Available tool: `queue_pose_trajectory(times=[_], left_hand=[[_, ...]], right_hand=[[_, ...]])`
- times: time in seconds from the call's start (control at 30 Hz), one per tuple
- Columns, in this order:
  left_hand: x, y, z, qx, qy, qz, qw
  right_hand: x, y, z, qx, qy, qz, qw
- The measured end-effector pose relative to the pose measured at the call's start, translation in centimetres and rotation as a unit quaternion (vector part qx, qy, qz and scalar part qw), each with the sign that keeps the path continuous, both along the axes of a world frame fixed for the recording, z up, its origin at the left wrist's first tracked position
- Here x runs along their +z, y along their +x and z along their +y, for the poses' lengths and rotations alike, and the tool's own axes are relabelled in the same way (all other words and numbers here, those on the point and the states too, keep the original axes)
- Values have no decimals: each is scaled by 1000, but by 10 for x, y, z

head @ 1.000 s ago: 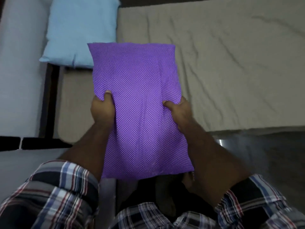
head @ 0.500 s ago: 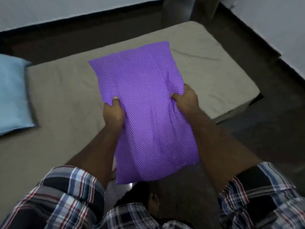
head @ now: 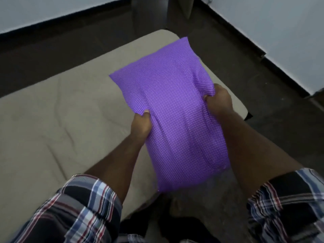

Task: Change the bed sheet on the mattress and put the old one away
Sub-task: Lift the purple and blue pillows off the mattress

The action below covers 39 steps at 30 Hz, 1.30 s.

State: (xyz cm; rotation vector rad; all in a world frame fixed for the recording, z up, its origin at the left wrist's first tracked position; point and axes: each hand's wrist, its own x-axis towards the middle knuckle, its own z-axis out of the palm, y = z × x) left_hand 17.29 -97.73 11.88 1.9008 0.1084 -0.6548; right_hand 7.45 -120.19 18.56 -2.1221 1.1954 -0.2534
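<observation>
Soft, light purple pillow (head: 168, 109) over the mattress (head: 52, 120) — pinched at both long edges by left hand (head: 141, 123) and right hand (head: 218, 100) — likely best held there.

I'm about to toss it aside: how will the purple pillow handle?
Likely soft: the purple pillow puckers where the left hand and right hand grip it. Probably light, held out clear of the mattress. It holds its shape, so not floppy.

Both hands grip a purple dotted pillow (head: 173, 109) by its long edges — left hand (head: 141, 124) on the left edge, right hand (head: 218, 100) on the right. It hangs tilted over the beige mattress (head: 57, 111) — dark floor (head: 273, 95) beyond, white wall (head: 280, 23) far right.
</observation>
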Motion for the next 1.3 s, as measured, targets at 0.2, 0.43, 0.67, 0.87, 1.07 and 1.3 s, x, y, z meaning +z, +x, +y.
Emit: queue_pose_trajectory(times=[0.2, 0.43, 0.67, 0.87, 1.07, 1.3], left_hand=[[-18, 21, -124, -39, 7, 15, 999], [-64, 34, -239, -42, 70, 32, 996], [-113, 26, -303, -168, 245, -119, 947], [-120, 15, -319, -276, 343, -247, 863], [-101, 20, -266, -273, 354, -259, 856], [-76, 23, -114, -208, 373, -276, 861]], right_hand=[[-25, 23, -127, -4, -1, 19, 1000], [-71, 58, -265, 42, -7, 74, 996], [-155, 55, -293, 215, -34, 255, 942], [-179, 46, -234, 296, -145, 284, 901], [-166, 55, -174, 330, -193, 251, 889], [-138, 76, -28, 367, -246, 229, 867]])
